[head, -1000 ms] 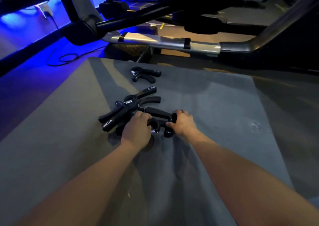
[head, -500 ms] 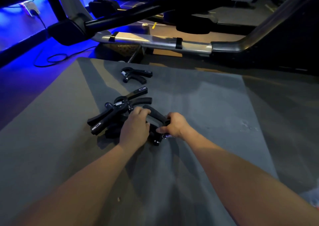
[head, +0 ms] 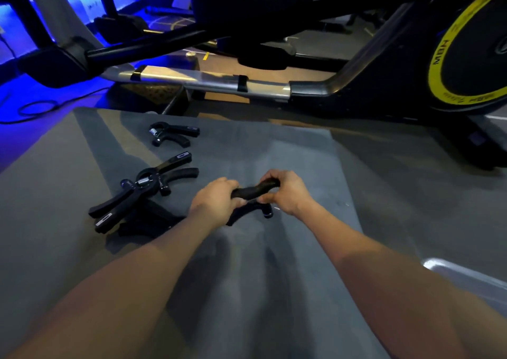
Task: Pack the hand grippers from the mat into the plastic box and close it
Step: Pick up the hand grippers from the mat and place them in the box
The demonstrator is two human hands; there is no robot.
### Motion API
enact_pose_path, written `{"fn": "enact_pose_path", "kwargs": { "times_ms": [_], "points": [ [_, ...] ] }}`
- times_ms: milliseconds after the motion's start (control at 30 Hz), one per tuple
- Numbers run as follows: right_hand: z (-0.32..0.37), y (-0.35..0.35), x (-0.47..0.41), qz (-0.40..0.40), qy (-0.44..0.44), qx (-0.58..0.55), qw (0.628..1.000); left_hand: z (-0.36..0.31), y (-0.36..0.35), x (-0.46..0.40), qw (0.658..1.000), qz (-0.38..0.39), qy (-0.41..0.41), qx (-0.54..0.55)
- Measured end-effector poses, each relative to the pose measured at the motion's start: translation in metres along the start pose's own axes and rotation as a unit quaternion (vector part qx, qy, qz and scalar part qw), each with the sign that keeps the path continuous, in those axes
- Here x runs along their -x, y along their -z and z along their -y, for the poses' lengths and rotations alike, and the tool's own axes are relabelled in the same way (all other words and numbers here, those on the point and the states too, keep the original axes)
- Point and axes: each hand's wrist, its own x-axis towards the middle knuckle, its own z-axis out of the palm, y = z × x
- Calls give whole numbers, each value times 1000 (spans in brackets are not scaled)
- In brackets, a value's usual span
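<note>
Head view: hand gripper (head: 253, 191) seemingly between fingers (head: 267, 179)

Left hand (head: 216, 201) and right hand (head: 288, 191) both clenched.

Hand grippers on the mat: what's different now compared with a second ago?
Both hands have pulled one hand gripper out of the pile and lifted it clear, to the right; the left hand and right hand each hold an end. The pile lies as before, as does the lone gripper farther back on the mat.
</note>
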Motion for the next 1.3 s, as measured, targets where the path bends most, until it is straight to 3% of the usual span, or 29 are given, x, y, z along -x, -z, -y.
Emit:
{"fn": "enact_pose_path", "kwargs": {
  "times_ms": [100, 167, 267, 333, 467, 667, 933, 1067, 1300],
  "points": [
    [-2, 13, 11, -179, -66, -7, 982, -20, -6, 7, 990, -84, 55, 97],
    [-1, 21, 20, -156, -140, -63, 976, -39, -6, 12, 982, -125, 59, 131],
    [5, 34, 37, -98, -182, -282, 937, -77, -3, 22, 981, -143, 10, 128],
    [4, 51, 50, -114, -190, -391, 893, -105, -5, 31, 982, -136, -34, 125],
    [-18, 100, 86, -164, -204, -459, 849, -160, -21, 52, 981, -78, -100, 145],
    [-75, 179, 164, -231, -223, -427, 845, -247, -77, 93, 960, -27, -175, 215],
    [-182, 225, 252, -264, -290, -353, 850, -295, -170, 140, 982, 13, -175, 75],
    [-231, 229, 281, -277, -332, -336, 836, -296, -199, 148, 989, 15, -145, -31],
    [-308, 236, 309, -328, -388, -220, 833, -302, -226, 158, 996, 13, -60, -65]
  ]
}}
